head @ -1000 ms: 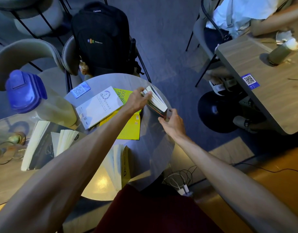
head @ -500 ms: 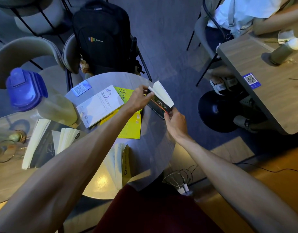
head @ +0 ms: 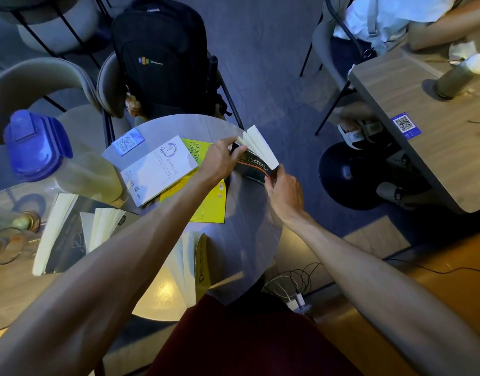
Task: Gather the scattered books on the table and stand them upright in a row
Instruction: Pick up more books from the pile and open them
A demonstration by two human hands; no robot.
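Observation:
A black book (head: 256,165) with orange lettering stands on its edge at the far right rim of the round table (head: 247,234), pages up. My left hand (head: 222,158) grips its far end and my right hand (head: 283,192) pinches its near corner. A white book (head: 159,170) lies flat on a yellow book (head: 209,204) in the table's middle. A yellow-spined book (head: 192,267) stands upright near me. Two more books (head: 79,234) stand at the left, partly behind my left forearm.
A big bottle with a blue cap (head: 38,147) looms at the left, with a glass (head: 8,245) below it. A black backpack (head: 163,55) sits on the chair beyond the table. Another person sits at a wooden table (head: 428,126) on the right. Cables (head: 293,289) lie on the floor.
The black book has been lifted from lying low on the table to standing on its edge. My right hand shifted from beside it to pinching its near corner.

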